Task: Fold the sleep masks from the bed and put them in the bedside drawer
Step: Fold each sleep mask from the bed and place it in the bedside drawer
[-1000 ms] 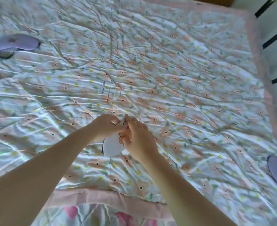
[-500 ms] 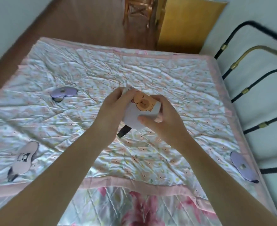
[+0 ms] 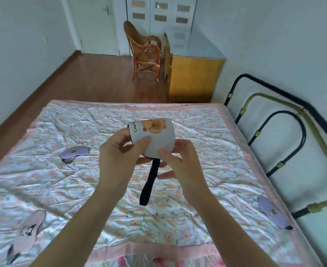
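Both hands have lifted the white mask [image 3: 155, 139] higher above the bed [image 3: 207, 135], and its black strap [image 3: 149, 182] hangs down at 6 o'clock. Left hand [image 3: 116, 157] pinches its left edge; right hand [image 3: 180, 162] pinches its bottom.

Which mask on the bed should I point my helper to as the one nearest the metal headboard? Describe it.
Start at the black and brass headboard on the right. Below it, by the quilt's pink right border, lies a lilac sleep mask. Unlike the other lilac mask far left, it lies lengthwise along that edge.
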